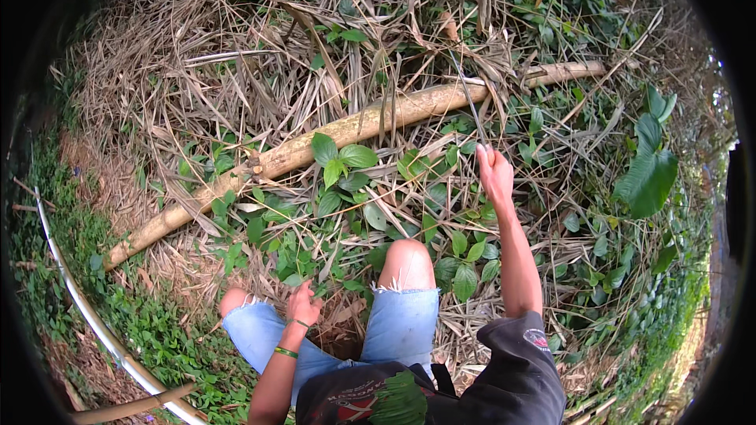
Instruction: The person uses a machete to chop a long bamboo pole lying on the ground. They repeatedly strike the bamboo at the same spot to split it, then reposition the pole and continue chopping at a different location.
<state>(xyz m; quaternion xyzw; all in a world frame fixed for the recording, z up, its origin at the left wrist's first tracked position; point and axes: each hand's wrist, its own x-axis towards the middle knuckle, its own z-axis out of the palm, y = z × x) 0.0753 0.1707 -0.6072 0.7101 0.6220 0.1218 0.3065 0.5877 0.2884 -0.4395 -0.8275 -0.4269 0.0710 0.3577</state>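
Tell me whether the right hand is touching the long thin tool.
Touching: the head view shows the right hand closed around the near end of the long thin tool, which extends forward from it.

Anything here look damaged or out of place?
The blue denim is frayed at both knees, its edges ragged, so it looks torn or cut. Nothing stands out about the thin tool in the right hand.

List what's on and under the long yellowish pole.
Dry leaves cover a stretch of the pole toward its right end. The thin tool in the right hand crosses it in view; contact is unclear. The pole hides what lies directly underneath.
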